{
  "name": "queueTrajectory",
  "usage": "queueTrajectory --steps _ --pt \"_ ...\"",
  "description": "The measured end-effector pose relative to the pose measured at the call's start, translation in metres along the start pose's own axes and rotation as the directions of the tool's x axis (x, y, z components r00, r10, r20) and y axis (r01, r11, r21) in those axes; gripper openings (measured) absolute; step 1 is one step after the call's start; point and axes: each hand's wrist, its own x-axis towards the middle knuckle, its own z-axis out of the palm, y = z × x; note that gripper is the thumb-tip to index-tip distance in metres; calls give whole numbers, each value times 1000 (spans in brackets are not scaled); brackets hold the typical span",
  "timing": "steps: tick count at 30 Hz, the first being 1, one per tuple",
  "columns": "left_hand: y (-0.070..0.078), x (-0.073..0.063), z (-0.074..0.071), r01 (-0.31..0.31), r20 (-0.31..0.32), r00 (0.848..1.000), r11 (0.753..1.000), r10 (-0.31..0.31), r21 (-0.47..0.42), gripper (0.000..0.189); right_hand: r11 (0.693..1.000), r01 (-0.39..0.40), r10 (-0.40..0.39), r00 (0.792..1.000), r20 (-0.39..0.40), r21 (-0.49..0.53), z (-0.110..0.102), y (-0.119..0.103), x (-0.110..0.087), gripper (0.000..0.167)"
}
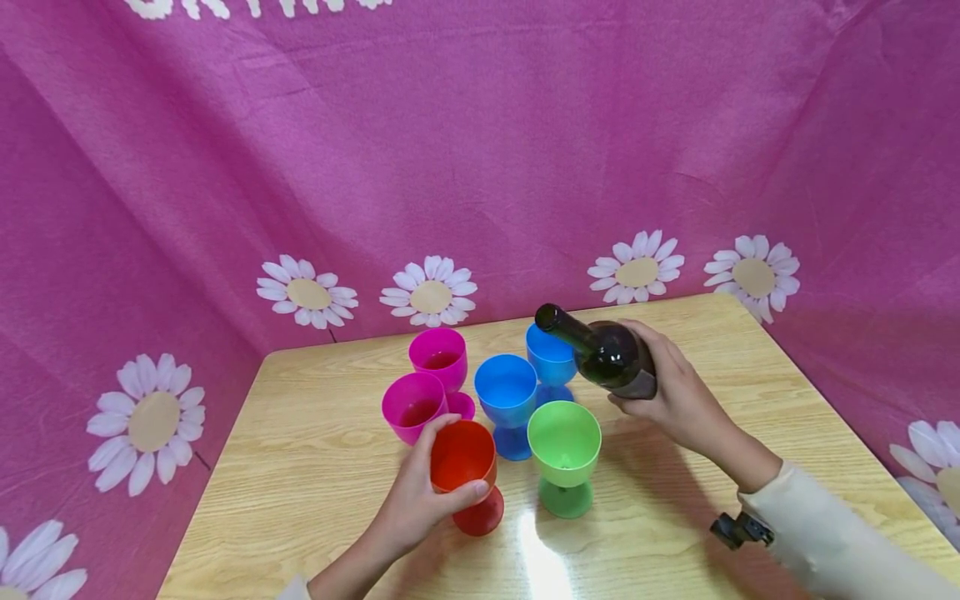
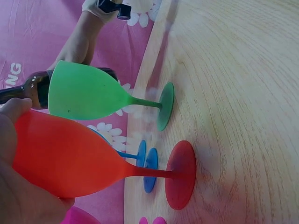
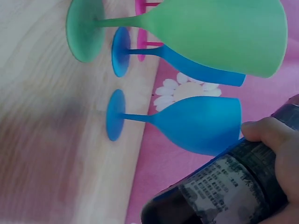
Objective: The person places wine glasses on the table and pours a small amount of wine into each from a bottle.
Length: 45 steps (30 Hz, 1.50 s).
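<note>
My left hand [image 1: 417,492] grips the bowl of a red wine glass [image 1: 463,457], thumb on the near side and fingers around the left. In the left wrist view its stem and round foot [image 2: 181,175] show close over or on the wood. My right hand [image 1: 686,400] grips a dark green wine bottle [image 1: 617,354] by its body; the bottle is tilted, neck pointing left above the far blue glass. A label [image 3: 224,191] shows in the right wrist view. Between the hands stands a green wine glass [image 1: 565,446], upright, with no hand on it.
Two blue wine glasses [image 1: 506,392] stand behind the red and green ones. Two magenta wine glasses [image 1: 438,354], back left, hold dark red liquid. All are on a light wooden table [image 1: 315,467]. Pink cloth [image 1: 480,167] with daisies hangs behind and at both sides.
</note>
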Motion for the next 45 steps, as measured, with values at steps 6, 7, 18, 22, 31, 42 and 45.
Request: queueTrajectory --steps 6,7,18,22,31,42,45 --pt "0 0 0 4 5 1000 1000 -4 -2 88 990 85 -85 996 8 -114 -5 -6 6 106" --pt "1 0 0 4 6 1000 1000 -4 -3 88 986 96 -95 995 13 -133 -5 -7 7 105" --pt "2 -1 -1 13 9 1000 1000 -13 -6 89 945 159 -142 987 79 -287 -11 -19 15 99" --pt "2 -1 -1 10 12 1000 1000 -10 -11 89 923 187 -161 982 104 -335 -11 -23 17 96" --pt "1 -1 -1 4 7 1000 1000 -4 -3 88 889 235 -185 969 163 -393 -12 -31 19 96" --pt "-1 -1 -2 -12 9 1000 1000 12 5 87 844 273 -205 960 192 -461 -11 -34 20 102" --pt "-1 -1 -2 -13 10 1000 1000 13 -2 88 835 277 -204 959 199 -476 -11 -35 20 103"
